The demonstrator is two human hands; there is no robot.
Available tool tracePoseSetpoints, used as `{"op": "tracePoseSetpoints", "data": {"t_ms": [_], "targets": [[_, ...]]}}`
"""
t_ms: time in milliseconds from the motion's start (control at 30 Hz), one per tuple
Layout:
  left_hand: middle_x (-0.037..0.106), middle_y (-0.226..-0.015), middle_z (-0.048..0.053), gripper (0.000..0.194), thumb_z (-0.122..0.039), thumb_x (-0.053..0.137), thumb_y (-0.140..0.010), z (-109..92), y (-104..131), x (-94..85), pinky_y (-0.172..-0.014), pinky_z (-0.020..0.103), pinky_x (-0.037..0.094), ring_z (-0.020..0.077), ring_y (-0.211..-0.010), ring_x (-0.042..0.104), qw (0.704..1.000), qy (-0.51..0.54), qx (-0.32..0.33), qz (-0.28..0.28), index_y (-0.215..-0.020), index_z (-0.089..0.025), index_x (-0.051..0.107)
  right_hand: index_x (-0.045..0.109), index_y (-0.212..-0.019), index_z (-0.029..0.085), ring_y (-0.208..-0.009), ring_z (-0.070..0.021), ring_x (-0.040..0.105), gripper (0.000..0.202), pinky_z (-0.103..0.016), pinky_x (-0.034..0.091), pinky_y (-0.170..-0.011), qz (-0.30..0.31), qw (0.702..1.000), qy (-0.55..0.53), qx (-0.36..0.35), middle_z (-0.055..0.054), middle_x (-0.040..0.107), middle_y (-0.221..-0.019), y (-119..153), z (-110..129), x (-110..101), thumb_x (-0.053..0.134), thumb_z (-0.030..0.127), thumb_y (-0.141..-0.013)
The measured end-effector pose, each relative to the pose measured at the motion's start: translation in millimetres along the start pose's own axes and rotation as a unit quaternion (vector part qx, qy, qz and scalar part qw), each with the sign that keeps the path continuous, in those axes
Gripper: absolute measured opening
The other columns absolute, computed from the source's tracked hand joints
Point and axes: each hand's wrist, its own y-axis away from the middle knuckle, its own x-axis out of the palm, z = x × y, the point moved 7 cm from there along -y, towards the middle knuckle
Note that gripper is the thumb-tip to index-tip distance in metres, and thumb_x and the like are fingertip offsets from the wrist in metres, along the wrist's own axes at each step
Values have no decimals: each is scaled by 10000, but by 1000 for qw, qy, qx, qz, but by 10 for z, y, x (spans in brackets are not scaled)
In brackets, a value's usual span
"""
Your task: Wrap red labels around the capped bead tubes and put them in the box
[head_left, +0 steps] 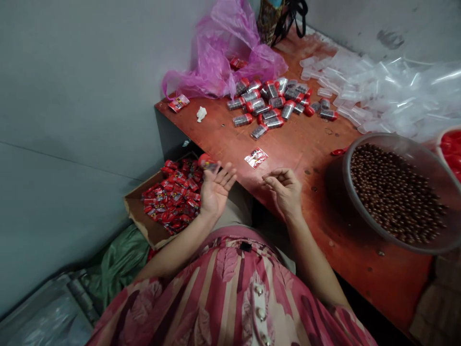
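Sitting at the near edge of the table (309, 158), the person has the left hand (216, 190) out past the table's left edge, over a box (144, 218) of red packets (173, 199) on the floor. That hand is open, palm up, fingers spread; a red-capped tube (207, 162) sits just at the fingertips, blurred, and whether it is touching them or already loose I cannot tell. The box stands low beside the seat, likely so that finished pieces can simply drop in.

The right hand (284, 187) rests near the table's near edge, fingers curled in loosely with thumb and forefinger pinched together; nothing visible is held. A single packet (256, 157) lies flat just beyond it, within easy reach.

Toward the far edge lies a heap of filled tubes (273, 103), beside a pink bag (226, 53) at the far left corner. Empty clear tubes (360, 86) spread along the far right, and a bowl (351, 190) of brown beads (394, 192) stands at the right, close to the working hand.
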Motion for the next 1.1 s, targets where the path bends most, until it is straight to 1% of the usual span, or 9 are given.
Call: {"op": "tracePoseSetpoints", "data": {"t_ms": [67, 133, 267, 367, 500, 667, 833, 967, 1100], "targets": [[653, -1139, 111, 542, -616, 530, -761, -50, -11, -210, -870, 358, 501, 206, -982, 647, 997, -66, 16, -46, -1112, -210, 604, 545, -825, 199, -577, -118, 642, 226, -249, 557, -539, -15, 1000, 21, 4, 31, 641, -698, -60, -12, -80, 709, 314, -721], [652, -1141, 114, 495, -536, 610, -743, -84, -97, -193, -893, 374, 489, 220, -985, 644, 979, -197, 55, -18, -1113, -207, 623, 552, -808, 192, -570, -114, 638, 217, -237, 548, -521, -27, 999, 41, 9, 23, 648, -695, -115, -29, -138, 695, 340, -738], [554, -1305, 87, 394, -392, 658, -750, -76, -405, 362, -1102, 415, 272, 255, -1267, 443, 832, -486, 231, 136, -1112, -235, 651, 564, -794, 187, -582, -112, 635, 202, -225, 538, -517, -21, 998, 59, 9, 15, 656, -698, -161, -33, -107, 674, 354, -760], [527, -1336, 81, 384, -325, 647, -769, 96, -680, 637, -1129, 516, 106, 303, -1342, 322, 719, -619, 264, 173, -1146, -252, 632, 568, -777, 186, -579, -112, 630, 193, -224, 530, -522, -6, 998, 61, 13, 19, 648, -677, -146, -27, -46, 680, 342, -756], [540, -1325, 40, 276, -301, 568, -827, 231, -842, 715, -1122, 539, 73, 298, -1339, 323, 666, -673, 278, 163, -1086, -286, 660, 564, -761, 186, -549, -110, 612, 203, -228, 518, -519, 4, 997, 76, 25, 23, 641, -635, -153, -50, -60, 679, 354, -753], [597, -1256, 37, 219, -257, 525, -848, 225, -834, 698, -1116, 565, 58, 281, -1310, 372, 687, -653, 282, 150, -986, -279, 694, 561, -760, 181, -550, -106, 603, 233, -224, 507, -520, 0, 996, 83, 32, 23, 631, -637, -307, -110, -84, 678, 382, -745], [613, -1231, 44, 236, -276, 489, -869, 167, -671, 721, -1122, 510, 123, 241, -1303, 397, 727, -592, 306, 162, -1004, -250, 681, 533, -966, 206, -722, -109, 636, 356, -229, 521, -614, -64, 997, 45, 20, 14, 638, -834, -492, -131, -86, 696, 399, -716], [599, -1250, 73, 272, -309, 557, -828, 90, -467, 735, -1093, 441, 241, 227, -1266, 445, 791, -504, 297, 180, -1072, -240, 656, 513, -994, 209, -613, -88, 605, 451, -208, 491, -566, -32, 999, 3, 42, 45, 632, -759, -533, -109, -21, 758, 325, -634], [683, -1033, 63, 354, -430, 602, -778, 50, -474, 629, -855, 309, 451, 210, -973, 621, 875, -415, 168, 185, -1044, -205, 665, 521, -992, 205, -559, -88, 581, 460, -209, 464, -531, 44, 997, 22, 56, 47, 645, -706, -530, 32, 47, 764, 309, -616]]}}
